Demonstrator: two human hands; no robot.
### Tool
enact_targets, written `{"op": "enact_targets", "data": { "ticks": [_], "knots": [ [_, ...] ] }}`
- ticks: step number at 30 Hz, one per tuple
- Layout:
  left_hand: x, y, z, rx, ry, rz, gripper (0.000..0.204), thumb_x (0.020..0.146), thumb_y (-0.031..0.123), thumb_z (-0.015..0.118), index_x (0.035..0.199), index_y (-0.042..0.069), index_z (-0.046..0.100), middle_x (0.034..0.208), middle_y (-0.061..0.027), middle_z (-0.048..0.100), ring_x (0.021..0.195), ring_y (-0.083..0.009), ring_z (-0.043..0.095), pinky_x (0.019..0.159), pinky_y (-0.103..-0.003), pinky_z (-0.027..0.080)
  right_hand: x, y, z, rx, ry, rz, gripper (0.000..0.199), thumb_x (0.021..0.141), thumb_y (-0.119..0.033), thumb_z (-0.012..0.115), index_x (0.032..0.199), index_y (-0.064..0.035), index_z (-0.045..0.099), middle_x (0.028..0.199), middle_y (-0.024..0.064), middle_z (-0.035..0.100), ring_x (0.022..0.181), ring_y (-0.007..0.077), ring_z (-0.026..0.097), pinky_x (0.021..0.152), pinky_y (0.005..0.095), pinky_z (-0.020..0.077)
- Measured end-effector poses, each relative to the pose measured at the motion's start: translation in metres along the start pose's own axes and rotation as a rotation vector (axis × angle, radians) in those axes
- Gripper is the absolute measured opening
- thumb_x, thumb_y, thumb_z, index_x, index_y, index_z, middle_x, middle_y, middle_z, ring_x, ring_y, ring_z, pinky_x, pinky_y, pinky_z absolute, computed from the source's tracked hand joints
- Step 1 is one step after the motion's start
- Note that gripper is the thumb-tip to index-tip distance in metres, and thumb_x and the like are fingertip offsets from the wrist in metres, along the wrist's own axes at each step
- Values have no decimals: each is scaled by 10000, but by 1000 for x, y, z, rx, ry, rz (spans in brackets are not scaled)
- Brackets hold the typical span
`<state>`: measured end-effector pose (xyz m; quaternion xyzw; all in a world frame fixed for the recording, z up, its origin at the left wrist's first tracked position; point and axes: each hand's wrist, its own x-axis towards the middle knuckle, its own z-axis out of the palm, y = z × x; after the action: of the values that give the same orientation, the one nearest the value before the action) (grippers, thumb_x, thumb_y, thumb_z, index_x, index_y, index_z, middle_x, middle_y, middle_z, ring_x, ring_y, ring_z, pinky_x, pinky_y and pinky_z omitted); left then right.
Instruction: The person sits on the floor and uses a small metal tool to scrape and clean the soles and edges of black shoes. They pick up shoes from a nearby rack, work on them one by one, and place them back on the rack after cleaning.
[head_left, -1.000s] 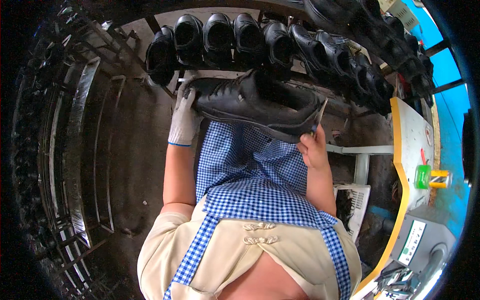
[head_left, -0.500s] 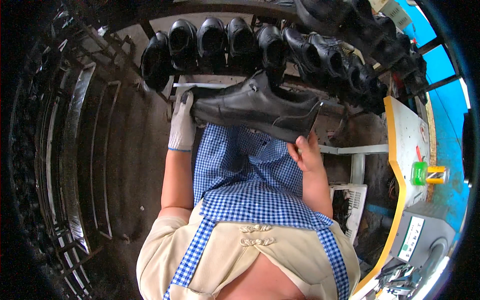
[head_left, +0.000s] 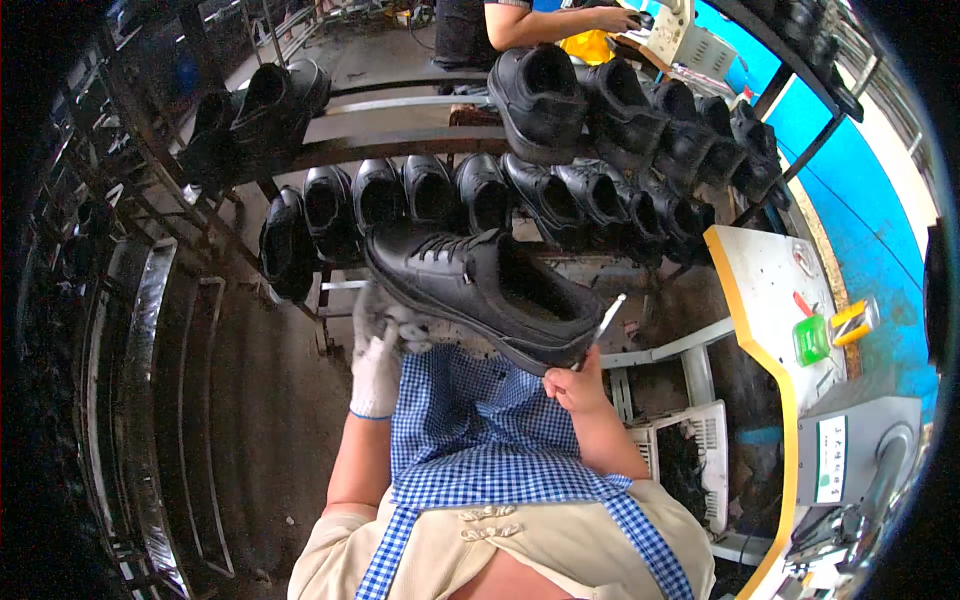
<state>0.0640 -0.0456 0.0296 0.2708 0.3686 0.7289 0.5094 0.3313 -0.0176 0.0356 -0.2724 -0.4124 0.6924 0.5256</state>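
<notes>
A black lace-up shoe (head_left: 440,270) is held aslant in front of me, toe up to the left and its opening facing me. My bare right hand (head_left: 580,385) grips it at the heel. From the same hand a slim white pen-like tool (head_left: 611,314) sticks up past the heel. My left hand (head_left: 378,350), in a whitish glove with dirty fingers, is just below the toe end. Its fingers are apart and partly blurred; whether a fingertip touches the sole I cannot tell.
Black shoes (head_left: 430,190) line a rack ahead, with more on the upper shelf (head_left: 400,148). At right stands a yellow-edged white table (head_left: 770,270) with a green bottle (head_left: 812,340) and a grey machine (head_left: 860,450). Beneath is a white basket (head_left: 715,470). Another person's arm (head_left: 560,22) shows beyond.
My left hand has let go of the toe and dropped below it. The shoe has turned, showing more of its laces and opening. The view has tilted up, revealing the upper shelf and another person.
</notes>
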Motion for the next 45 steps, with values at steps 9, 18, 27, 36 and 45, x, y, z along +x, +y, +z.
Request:
{"op": "enact_targets", "data": {
  "ticks": [9,18,27,36,45],
  "knots": [
    [-23,-24,13,87,-226,-122,570,891,130,620,1406,30,398,991,-89,588,821,-196,610,770,-350,532,98,-26,68,-260,-28,-498,899,651,-34,829,1381,-49,304,1157,134,571,910,209,624,733,333,545],
    [-38,-24,9,110,-214,-189,431,950,152,558,1353,33,464,1154,-77,610,883,-144,614,793,-286,515,212,-7,109,-406,170,-719,813,751,-198,853,1333,1,321,1040,128,646,796,150,650,663,262,525],
    [-39,-33,5,132,-242,-255,438,946,190,599,1327,18,470,1106,-76,604,849,-141,595,783,-297,508,206,-9,114,-317,29,-613,758,865,-181,748,1392,-1,233,1092,149,609,633,153,648,544,241,538],
    [-40,-41,-3,104,-269,-262,547,923,309,615,1354,15,452,1143,-86,602,911,-140,611,808,-284,519,149,24,61,-562,-32,-447,493,906,-173,681,1315,-31,447,1034,87,646,539,64,543,485,196,447],
    [-31,-45,-37,169,-46,-266,334,954,78,559,1285,43,526,1057,-66,633,833,-146,609,748,-294,532,63,106,-77,-1057,176,-86,299,888,-239,694,1088,-18,661,792,49,647,695,102,584,645,268,480]
  ]
}}
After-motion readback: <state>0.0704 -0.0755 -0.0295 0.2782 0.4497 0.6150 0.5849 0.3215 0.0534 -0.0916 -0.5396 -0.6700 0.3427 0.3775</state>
